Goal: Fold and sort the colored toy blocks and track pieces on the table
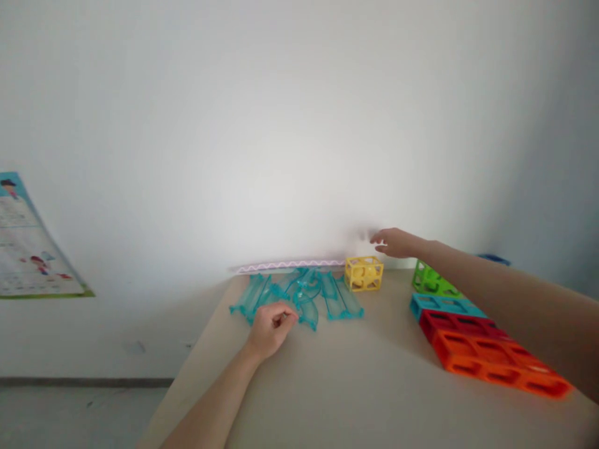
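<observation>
My left hand (272,327) rests on the table at the near edge of a spread of translucent turquoise plastic pieces (304,293). Its fingers are curled in, and nothing shows in them. Some of these pieces are long channels, like the straight one (339,298) on the right; others are curved. Raised above and just right of a yellow openwork block (364,274), my right hand (393,242) has its fingers apart and holds nothing. The yellow block stands upright near the wall, apart from that hand.
Along the right side lie a green block (433,280), a light blue one (447,305), a dark red one (463,325) and an orange one (500,362), partly under my right arm. A patterned strip (294,266) runs along the wall behind the table (327,386). A poster (35,249) hangs left.
</observation>
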{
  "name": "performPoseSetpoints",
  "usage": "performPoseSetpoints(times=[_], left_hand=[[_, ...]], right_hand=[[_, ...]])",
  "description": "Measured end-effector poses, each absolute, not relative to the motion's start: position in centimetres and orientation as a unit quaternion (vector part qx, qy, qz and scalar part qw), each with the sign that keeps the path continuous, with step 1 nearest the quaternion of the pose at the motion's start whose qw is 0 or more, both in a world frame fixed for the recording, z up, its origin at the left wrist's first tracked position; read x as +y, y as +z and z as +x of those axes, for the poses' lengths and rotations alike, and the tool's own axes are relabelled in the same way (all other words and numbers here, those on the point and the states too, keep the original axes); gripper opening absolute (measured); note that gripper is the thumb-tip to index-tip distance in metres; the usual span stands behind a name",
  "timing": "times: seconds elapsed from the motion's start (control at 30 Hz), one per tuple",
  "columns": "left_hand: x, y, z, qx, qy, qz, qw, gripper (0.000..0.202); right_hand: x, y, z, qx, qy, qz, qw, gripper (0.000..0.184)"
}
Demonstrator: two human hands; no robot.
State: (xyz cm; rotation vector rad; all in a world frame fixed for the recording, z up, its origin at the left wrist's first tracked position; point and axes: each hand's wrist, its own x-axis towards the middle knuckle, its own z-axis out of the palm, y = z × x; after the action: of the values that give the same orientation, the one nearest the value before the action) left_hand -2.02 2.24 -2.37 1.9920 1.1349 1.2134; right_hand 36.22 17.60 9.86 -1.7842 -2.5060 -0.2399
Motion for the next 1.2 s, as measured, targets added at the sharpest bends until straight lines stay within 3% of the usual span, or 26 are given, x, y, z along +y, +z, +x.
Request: performPoseSetpoints(times=[0.33,0.53,0.63,0.8,0.93,1.07,1.2], left_hand=[[2.4,-2.5,-2.1,0.414,0.445,0.741,0.284,0.024],[2.5,-2.6,-2.1,0.414,0.441,0.74,0.293,0.025],[2.4,-2.5,-2.1,0.418,0.441,0.737,0.296,0.026],[2.2,-2.5,-2.1,0.413,0.443,0.735,0.304,0.026],[2.3,-2.5,-2.0,0.407,0.444,0.738,0.305,0.025],[2.3,-2.5,-2.0,0.396,0.441,0.752,0.289,0.024],[2.0,-2.2,-1.7,0.389,0.445,0.763,0.259,0.028]], right_hand=[[11.8,6.9,46.0,-0.77,-0.05,-0.634,0.054,0.04],[12.3,5.2,42.3,-0.8,-0.031,-0.591,0.098,0.049],[12.9,5.6,39.8,-0.823,-0.011,-0.56,0.096,0.048],[13.4,6.3,36.8,-0.837,0.001,-0.54,0.083,0.061],[12.9,6.0,35.4,-0.828,-0.015,-0.551,0.099,0.052],[11.7,6.2,34.9,-0.828,-0.016,-0.541,0.146,0.045],[9.6,8.1,34.0,-0.812,-0.011,-0.526,0.252,0.044]])
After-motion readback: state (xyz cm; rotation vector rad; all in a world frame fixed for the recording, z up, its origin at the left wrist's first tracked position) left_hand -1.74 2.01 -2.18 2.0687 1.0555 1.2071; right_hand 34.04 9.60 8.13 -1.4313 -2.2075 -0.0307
